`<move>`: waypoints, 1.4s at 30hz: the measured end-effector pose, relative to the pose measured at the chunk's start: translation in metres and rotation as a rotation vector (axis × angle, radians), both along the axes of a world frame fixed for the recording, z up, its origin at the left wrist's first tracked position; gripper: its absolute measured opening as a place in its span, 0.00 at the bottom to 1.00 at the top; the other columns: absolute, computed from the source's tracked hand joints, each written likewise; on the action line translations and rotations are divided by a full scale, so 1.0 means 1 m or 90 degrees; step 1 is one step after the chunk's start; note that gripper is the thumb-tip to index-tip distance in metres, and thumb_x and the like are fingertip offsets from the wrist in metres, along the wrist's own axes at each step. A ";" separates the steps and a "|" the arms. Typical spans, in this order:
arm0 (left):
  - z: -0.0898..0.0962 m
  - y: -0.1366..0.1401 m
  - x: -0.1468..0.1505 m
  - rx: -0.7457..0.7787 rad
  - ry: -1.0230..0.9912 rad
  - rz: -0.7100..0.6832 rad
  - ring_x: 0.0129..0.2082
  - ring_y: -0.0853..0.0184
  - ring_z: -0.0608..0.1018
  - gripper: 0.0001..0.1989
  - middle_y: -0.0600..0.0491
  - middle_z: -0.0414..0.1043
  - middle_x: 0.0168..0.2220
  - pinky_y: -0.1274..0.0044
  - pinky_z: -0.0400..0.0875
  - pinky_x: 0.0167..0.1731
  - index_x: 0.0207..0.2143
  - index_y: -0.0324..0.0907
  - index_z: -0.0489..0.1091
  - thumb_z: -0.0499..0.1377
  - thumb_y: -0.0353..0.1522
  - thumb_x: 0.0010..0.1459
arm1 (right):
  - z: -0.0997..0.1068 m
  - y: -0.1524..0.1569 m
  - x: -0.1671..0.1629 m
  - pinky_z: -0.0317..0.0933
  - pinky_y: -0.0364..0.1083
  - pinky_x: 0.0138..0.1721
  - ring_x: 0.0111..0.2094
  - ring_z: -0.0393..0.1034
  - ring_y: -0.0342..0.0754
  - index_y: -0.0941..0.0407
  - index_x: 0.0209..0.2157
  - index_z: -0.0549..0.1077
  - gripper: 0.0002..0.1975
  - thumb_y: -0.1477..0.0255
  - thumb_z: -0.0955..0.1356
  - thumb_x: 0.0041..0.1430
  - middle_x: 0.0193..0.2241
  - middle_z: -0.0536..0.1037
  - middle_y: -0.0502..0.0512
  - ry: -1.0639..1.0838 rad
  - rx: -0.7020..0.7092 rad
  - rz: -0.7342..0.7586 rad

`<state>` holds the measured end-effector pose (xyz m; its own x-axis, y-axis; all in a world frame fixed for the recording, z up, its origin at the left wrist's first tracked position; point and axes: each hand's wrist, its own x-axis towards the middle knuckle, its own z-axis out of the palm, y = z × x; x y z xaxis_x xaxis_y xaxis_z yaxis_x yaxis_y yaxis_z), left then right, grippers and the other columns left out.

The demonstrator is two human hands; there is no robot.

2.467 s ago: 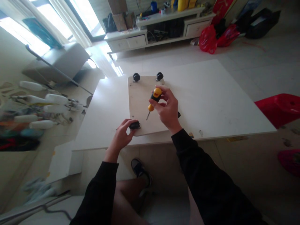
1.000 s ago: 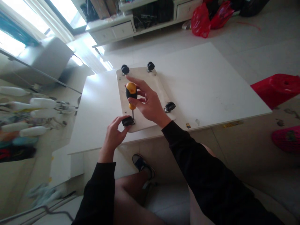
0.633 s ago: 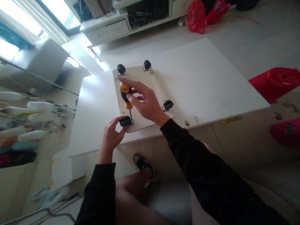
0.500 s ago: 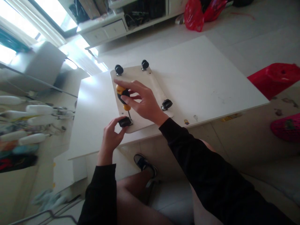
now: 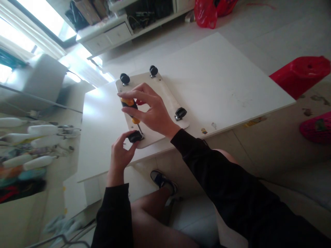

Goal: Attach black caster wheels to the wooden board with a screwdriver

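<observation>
A cream board (image 5: 169,94) with rounded corners lies on a white tabletop (image 5: 207,79), its black casters facing up. My left hand (image 5: 121,151) grips the near-left caster (image 5: 134,136) between thumb and fingers. With my right hand (image 5: 150,106) I hold a yellow-and-black screwdriver (image 5: 131,104) by its handle, tilted, its shaft running down to that caster's mounting plate. The tip itself is too small to make out. Other casters stand at the far-left corner (image 5: 124,79), the far-right corner (image 5: 153,71) and the near-right corner (image 5: 180,113).
A red plastic stool (image 5: 301,75) is beyond the table's right end, with a pink basket (image 5: 317,127) nearer. White bottle-like objects (image 5: 42,129) stand at the left. A white cabinet (image 5: 108,41) and red bags (image 5: 205,13) are at the back.
The view has shifted slightly. My right hand's fingers have shifted round the screwdriver handle, which leans more to the left. My left hand keeps its hold on the caster.
</observation>
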<state>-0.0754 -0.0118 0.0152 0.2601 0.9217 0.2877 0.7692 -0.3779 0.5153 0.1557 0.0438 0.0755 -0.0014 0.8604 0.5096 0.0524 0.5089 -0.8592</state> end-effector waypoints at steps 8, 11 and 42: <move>-0.003 0.002 -0.002 0.020 -0.001 0.002 0.49 0.59 0.85 0.19 0.48 0.84 0.50 0.67 0.78 0.53 0.55 0.45 0.77 0.67 0.32 0.60 | -0.001 0.005 0.000 0.75 0.45 0.58 0.55 0.75 0.44 0.55 0.54 0.77 0.16 0.78 0.65 0.68 0.55 0.79 0.54 0.047 0.031 0.108; -0.002 0.002 -0.002 0.020 0.002 0.000 0.49 0.59 0.85 0.19 0.49 0.84 0.49 0.67 0.78 0.53 0.54 0.45 0.78 0.68 0.33 0.60 | -0.001 0.004 -0.001 0.75 0.45 0.55 0.50 0.75 0.44 0.55 0.48 0.78 0.11 0.74 0.73 0.64 0.49 0.80 0.52 0.031 0.042 0.067; -0.004 0.004 -0.006 0.073 0.019 0.006 0.43 0.59 0.85 0.18 0.49 0.84 0.44 0.68 0.79 0.48 0.48 0.43 0.77 0.72 0.35 0.55 | 0.005 0.001 -0.003 0.74 0.41 0.49 0.48 0.74 0.44 0.51 0.43 0.75 0.08 0.68 0.72 0.61 0.48 0.79 0.52 -0.080 0.092 0.039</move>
